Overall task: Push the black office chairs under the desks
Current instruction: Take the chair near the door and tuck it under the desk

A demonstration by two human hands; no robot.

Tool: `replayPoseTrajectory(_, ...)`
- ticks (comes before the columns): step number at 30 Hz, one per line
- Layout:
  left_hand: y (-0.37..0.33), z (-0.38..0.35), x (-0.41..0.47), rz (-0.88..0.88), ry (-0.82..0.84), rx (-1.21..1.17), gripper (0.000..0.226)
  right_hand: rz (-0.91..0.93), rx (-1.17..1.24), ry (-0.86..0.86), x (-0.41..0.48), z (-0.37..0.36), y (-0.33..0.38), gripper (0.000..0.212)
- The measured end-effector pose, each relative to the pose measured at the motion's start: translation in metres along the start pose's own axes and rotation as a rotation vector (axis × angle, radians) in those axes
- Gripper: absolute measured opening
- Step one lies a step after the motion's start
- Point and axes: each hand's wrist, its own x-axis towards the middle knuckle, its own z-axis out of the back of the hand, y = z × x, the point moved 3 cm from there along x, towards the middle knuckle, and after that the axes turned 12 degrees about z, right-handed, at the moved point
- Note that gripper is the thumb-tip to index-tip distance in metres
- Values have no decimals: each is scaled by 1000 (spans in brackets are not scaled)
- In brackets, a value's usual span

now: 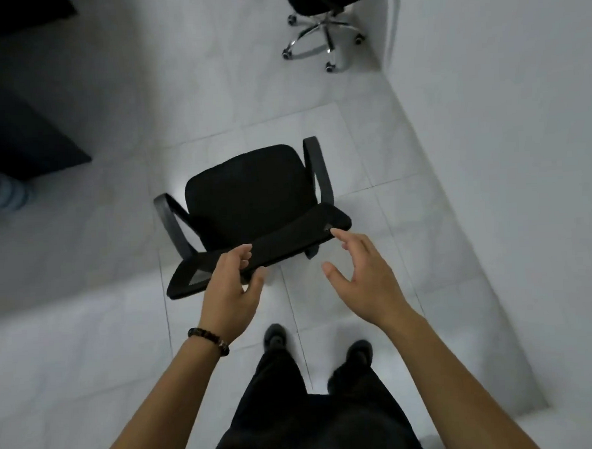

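A black office chair with grey armrests stands on the white tiled floor right in front of me, its backrest top edge nearest to me. My left hand curls around the left part of that backrest edge, fingers over it and thumb under it. My right hand hovers open just behind the right part of the backrest, with only a fingertip near its corner. A second black chair on a chrome wheeled base stands at the far top right. A dark desk fills the left edge.
A white wall runs diagonally along the right side, close to both chairs. Under the desk at the left lies a pale blue striped thing. My dark trousers and shoes stand directly behind the near chair. Tiled floor stretches to the left.
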Motion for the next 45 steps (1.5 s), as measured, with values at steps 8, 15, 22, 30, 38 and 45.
replayPoseTrajectory(8, 91, -39, 30, 190, -151, 365, 44, 171, -369, 184, 60, -77, -48, 57)
replayPoseTrajectory(15, 134, -41, 63, 238, -40, 554, 56, 84, -552, 436, 82, -121, -68, 67)
replayPoseTrajectory(22, 106, -29, 114, 280, 49, 545, 55, 54, -597, 482, 151, -112, -70, 78)
replayPoseTrajectory(30, 65, -14, 224, 325, 24, 477, 49, 107, -636, 540, 292, -101, -76, 79)
replayPoseTrajectory(38, 29, 14, 356, 389, -73, 512, 51, 196, -626, 516, 443, -104, -82, 72)
replayPoseTrajectory(45, -13, 54, 492, 474, -81, 499, 51, 260, -607, 597, 597, -99, -78, 65)
